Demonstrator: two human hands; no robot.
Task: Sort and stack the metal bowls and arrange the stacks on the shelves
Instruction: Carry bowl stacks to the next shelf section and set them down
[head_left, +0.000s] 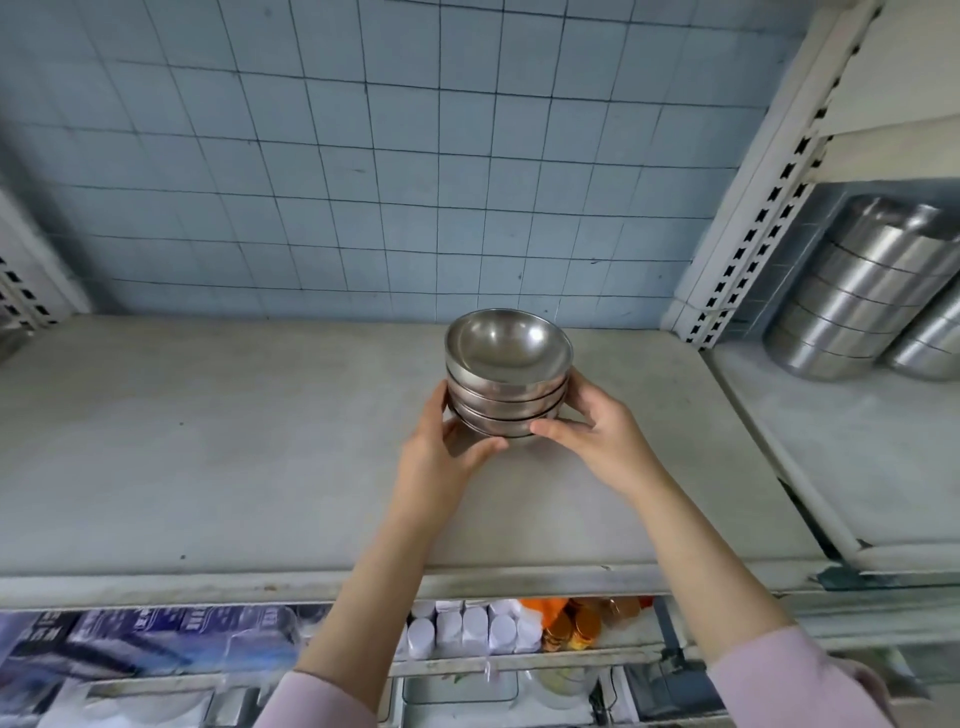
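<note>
At the grey shelf (208, 441), left hand (441, 457) and right hand (602, 436) clamp stacked metal bowls (506, 387), topmost empty.

Both arms reach forward and converge on one grip, forearms (374, 571) bare and pale pink sleeves (795, 680) ending near the elbows. The left hand (441, 447) cups the left side of the stack of bowls (506, 384), fingers curled round its far flank and thumb lying across the near base. The right hand (597, 431) mirrors it on the right side, thumb pointing inward. The thumb tips are near each other but not touching.
</note>
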